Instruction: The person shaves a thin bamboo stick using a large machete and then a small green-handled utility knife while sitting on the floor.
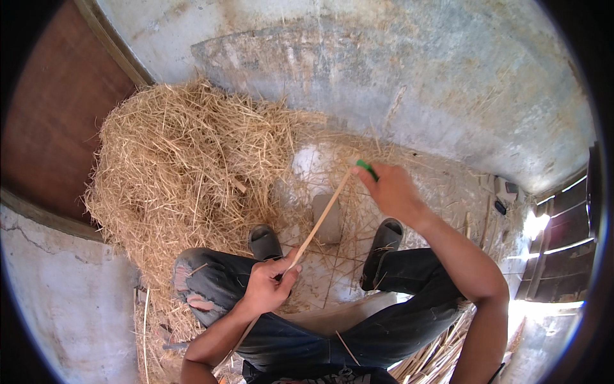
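Pale strip [323, 217], long and thin, in mid-air over the floor [307, 160], slanting from near left to far right. Left grip [272, 285]: fingers clamped around the strip, low on its visible length. Right grip [393, 192]: closed on a small green item [366, 168], right at the strip's far end; mostly covered, so exact kind uncertain. Cannot tell whether pinched on the strip as well.

Main risk, by judgement: a splinter or cut to the left fingers, from a slip of the strip through a loose hold. Possible too, a snap or kink midway, from too much bend across an unsupported span. Also a scrape along the left forearm [220, 333] or torn trousers [409, 275], from a sudden jerk toward the near side.

Underfoot, pale and dusty ground littered with loose scraps [371, 150]; perhaps slippery for the dark sandals [387, 235]. Between these, a flat grey-brown block [328, 221]. To the left, a large heap of straw-like shavings [192, 141], near a brown panel [57, 109] and a stained far wall [384, 64]. At near right, a bundle of thin sticks [441, 345]. Farther right, dark slats [556, 269] with glaring daylight through the gaps; glare enough, perhaps, to hide a flaw.
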{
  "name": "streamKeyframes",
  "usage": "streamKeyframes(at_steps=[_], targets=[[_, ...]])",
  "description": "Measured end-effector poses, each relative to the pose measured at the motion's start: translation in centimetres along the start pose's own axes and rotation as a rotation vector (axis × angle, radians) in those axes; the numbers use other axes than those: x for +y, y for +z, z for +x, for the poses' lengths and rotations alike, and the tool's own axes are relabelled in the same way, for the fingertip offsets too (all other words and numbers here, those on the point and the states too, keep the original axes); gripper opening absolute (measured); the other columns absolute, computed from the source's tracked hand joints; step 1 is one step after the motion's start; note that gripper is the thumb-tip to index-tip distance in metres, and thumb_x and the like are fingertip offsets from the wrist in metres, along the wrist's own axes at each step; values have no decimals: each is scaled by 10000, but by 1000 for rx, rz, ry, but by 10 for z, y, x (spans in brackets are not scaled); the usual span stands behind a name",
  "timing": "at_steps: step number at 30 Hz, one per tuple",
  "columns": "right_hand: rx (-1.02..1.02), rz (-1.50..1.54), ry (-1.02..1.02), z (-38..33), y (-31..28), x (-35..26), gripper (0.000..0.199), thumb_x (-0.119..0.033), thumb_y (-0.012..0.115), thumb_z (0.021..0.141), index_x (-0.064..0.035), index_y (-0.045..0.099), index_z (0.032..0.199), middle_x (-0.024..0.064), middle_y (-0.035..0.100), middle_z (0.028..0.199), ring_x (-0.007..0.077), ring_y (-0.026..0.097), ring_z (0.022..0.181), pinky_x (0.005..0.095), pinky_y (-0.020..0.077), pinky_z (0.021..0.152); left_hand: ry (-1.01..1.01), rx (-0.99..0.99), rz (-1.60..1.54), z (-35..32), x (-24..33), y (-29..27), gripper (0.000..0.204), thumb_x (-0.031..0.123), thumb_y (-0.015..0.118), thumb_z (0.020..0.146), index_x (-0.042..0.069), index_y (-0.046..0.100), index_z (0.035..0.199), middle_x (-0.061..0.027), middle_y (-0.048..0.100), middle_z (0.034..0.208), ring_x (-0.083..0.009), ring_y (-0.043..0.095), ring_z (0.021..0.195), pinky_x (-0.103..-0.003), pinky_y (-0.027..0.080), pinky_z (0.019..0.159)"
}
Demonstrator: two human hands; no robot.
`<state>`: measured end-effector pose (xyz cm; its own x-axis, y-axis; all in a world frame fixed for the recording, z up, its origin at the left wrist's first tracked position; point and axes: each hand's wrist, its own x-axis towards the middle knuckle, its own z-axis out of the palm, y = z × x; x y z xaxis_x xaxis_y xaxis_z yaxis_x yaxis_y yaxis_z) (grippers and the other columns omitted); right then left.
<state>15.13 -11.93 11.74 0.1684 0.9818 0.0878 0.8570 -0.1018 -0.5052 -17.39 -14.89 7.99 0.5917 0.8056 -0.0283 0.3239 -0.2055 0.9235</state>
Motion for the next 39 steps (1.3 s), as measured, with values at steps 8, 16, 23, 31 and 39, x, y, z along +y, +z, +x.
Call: streamKeyframes(at_steps=[8,16,23,31,39], targets=[[-207,69,-182,-52,19,-56,473,-506,586,977,-52,632,855,200,593,591,421,622,567,519,483,541,89,58,140,2,1,-2,391,13,672,918,-37,634,1304,-44,541,596,-44,499,532,-256,425,507],[-202,-29,-284,-38,34,-44,431,-520,623,944,-99,649,858,156,623,606,413,639,588,505,499,543,111,126,269,12,18,-6,391,41,679,881,-8,664,1269,-148,540,604,-190,545,511,-325,448,527],[-6,-8,-193,-22,18,-36,461,-525,610,952,-77,647,849,169,628,620,419,637,598,506,498,551,144,149,269,19,34,-8,412,36,669,873,-4,655,1283,-178,527,598,-209,536,498,-341,437,514],[333,-127,-76,21,7,26,589,-544,480,1018,-6,656,855,226,632,650,433,623,628,525,491,637,153,93,256,10,34,-6,433,40,678,871,41,661,1304,-161,517,573,-149,534,495,-321,437,503],[510,98,355,27,-76,133,649,-523,534,1011,57,598,727,163,525,585,244,495,600,441,433,629,229,154,338,-1,9,-6,351,38,715,830,1,720,1179,-151,672,709,-258,534,489,-346,454,565]])
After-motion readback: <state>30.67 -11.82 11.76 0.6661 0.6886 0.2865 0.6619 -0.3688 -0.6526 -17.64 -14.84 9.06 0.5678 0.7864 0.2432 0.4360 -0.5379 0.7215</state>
